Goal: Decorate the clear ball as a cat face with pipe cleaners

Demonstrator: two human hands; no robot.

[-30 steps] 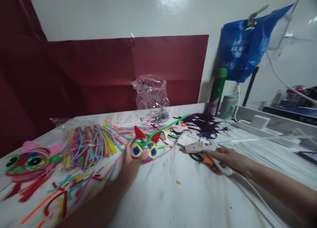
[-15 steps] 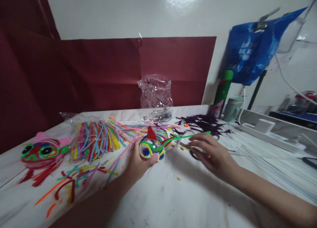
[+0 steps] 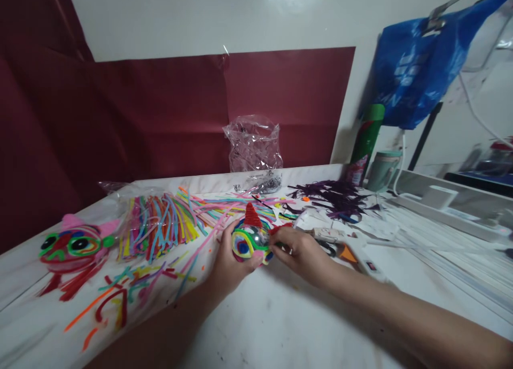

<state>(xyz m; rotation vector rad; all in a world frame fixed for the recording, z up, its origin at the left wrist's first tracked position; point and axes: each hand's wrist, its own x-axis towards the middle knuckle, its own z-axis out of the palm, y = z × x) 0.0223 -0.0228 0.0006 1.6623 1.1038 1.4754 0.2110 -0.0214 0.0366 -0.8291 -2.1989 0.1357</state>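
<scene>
My left hand (image 3: 230, 262) is wrapped round a small clear ball decorated as an animal head (image 3: 253, 238), with coiled pipe cleaners for eyes and a red pointed ear (image 3: 251, 215). A green pipe cleaner (image 3: 247, 232) curves over the eye on its front. At the ball's right side, my right hand (image 3: 302, 254) has its thumb and fingers pinched together on the green pipe cleaner; its far end is hidden behind them. A second red ear (image 3: 280, 228) shows partly behind the right fingers.
A finished-looking pink and red animal head (image 3: 74, 246) stands at the left. Bundled pipe cleaners (image 3: 158, 225) and cut pieces (image 3: 120, 299) lie nearby. Behind are a clear plastic bag (image 3: 254, 147) and purple strips (image 3: 336, 197). A glue gun (image 3: 366, 259) lies right, before a power strip (image 3: 449, 214).
My right hand has moved left, from holding out the green pipe cleaner to the ball's side. The glue gun behind it has come into sight. The view has shifted slightly.
</scene>
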